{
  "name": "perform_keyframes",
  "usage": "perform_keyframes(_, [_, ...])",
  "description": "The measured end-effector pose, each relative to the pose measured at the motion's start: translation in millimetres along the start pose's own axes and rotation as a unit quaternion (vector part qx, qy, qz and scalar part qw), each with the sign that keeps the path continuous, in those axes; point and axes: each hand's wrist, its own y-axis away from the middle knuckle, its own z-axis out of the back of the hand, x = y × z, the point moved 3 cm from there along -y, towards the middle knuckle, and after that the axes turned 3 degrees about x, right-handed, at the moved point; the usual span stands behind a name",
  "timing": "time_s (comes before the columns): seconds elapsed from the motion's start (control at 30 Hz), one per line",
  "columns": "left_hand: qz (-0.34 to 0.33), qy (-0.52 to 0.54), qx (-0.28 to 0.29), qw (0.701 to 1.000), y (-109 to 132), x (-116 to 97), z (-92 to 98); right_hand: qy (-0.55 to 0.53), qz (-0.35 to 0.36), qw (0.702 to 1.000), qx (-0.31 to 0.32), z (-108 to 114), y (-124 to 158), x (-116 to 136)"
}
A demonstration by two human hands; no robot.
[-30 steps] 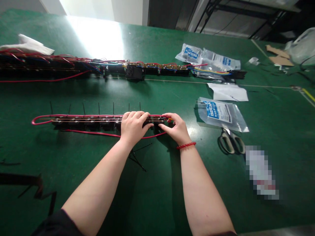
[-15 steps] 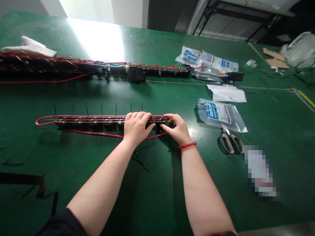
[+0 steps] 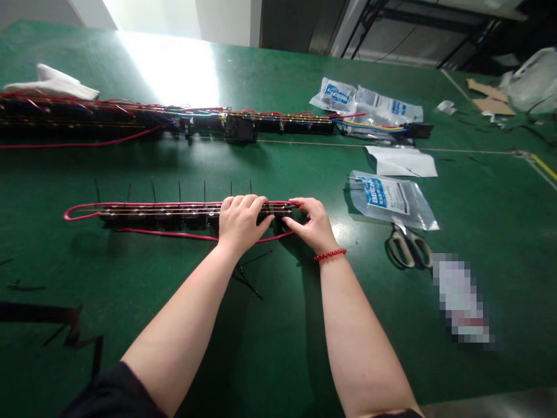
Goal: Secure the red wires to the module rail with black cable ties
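A long black wired strip (image 3: 169, 213) lies across the green table, with several black ties standing up along its far edge. A red cable (image 3: 174, 234) loops round its left end and runs along both sides. My left hand (image 3: 242, 220) is closed over the strip right of its middle, fingers on the far side and thumb on the near side. At the strip's right end my right hand (image 3: 311, 222), with a red bead bracelet at the wrist, grips the end and the red cable between fingers and thumb. The fingertips are partly hidden.
Behind lies a longer wired assembly (image 3: 200, 122) with a white glove (image 3: 54, 84) beyond it. On the right are a plastic bag (image 3: 387, 197), scissors (image 3: 409, 247) and paper (image 3: 402, 161). Loose black ties (image 3: 248, 281) lie nearer me.
The view has shifted very slightly. Both hands keep their places on the strip, and nothing else has visibly moved.
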Motion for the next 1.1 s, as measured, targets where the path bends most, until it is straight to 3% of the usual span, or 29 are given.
perform_keyframes(0.07, [0.000,0.003,0.001,1.000,0,0,-0.1,0.038,0.008,0.999,-0.032,4,2,6])
perform_keyframes(0.17, [0.003,0.008,0.003,1.000,0,0,-0.2,0.104,0.000,0.985,-0.136,14,8,17])
perform_keyframes(0.23, [0.003,0.007,0.003,1.000,0,0,-0.1,0.098,-0.003,0.982,-0.159,16,12,25])
perform_keyframes(0.37, [0.000,0.003,-0.002,1.000,0,0,0.7,-0.015,-0.041,0.995,-0.085,12,21,39])
perform_keyframes(0.53, [-0.003,0.006,-0.001,1.000,0,1,1.2,-0.143,-0.091,0.985,0.039,-4,49,52])
perform_keyframes(0.67, [-0.006,0.005,-0.002,1.000,0,1,0.8,-0.130,-0.106,0.985,0.027,-13,66,53])
perform_keyframes(0.87, [-0.006,0.000,-0.004,1.000,1,2,0.0,-0.085,-0.038,0.990,0.109,-23,60,50])
perform_keyframes(1.1, [-0.003,0.007,-0.002,1.000,1,2,-1.0,-0.032,-0.013,0.992,0.121,-24,59,52])
